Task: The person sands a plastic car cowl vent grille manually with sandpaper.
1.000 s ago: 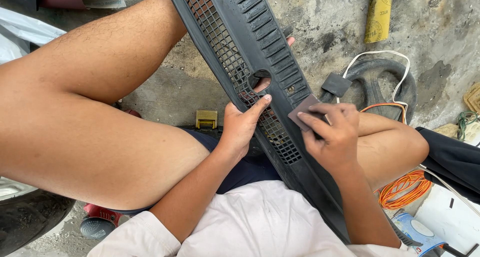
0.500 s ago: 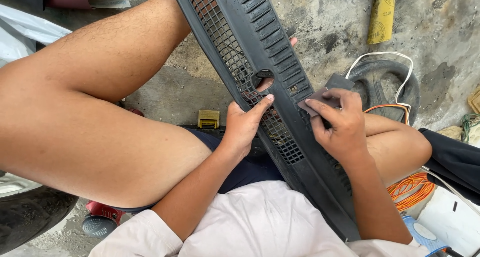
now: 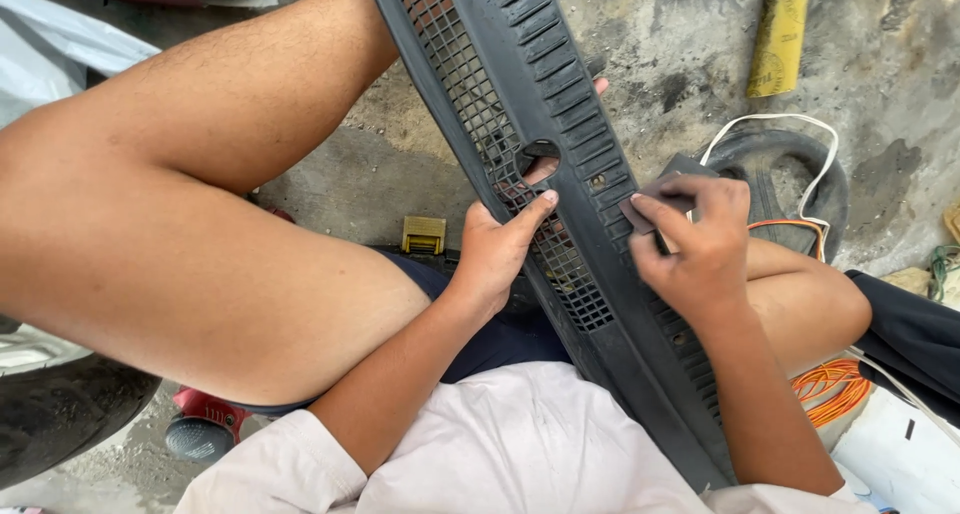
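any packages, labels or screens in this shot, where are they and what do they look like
Yellow roll: on the concrete floor at upper right, a flattened yellow roll with faint dark print on it.
Small yellow block: on the floor by the left hand, boxy, yellow with darker ridges; what it is cannot be told.
No screens or signs in view.

This looks like an informal repair workshop, probably for vehicles, with the work done seated low on the ground. The rough, stained grey concrete floor [image 3: 880,84] is patched with dark marks. A long dark grey plastic grille panel with ribbed slats and mesh openings [image 3: 560,134] resembles a car body part. A yellow roll of sandpaper [image 3: 780,34] lies on the floor, beside a black rubber ring with a white cord over it [image 3: 800,159]. A coiled orange cable [image 3: 830,389] and the edge of a black tyre [image 3: 60,414] add to the workshop clutter.
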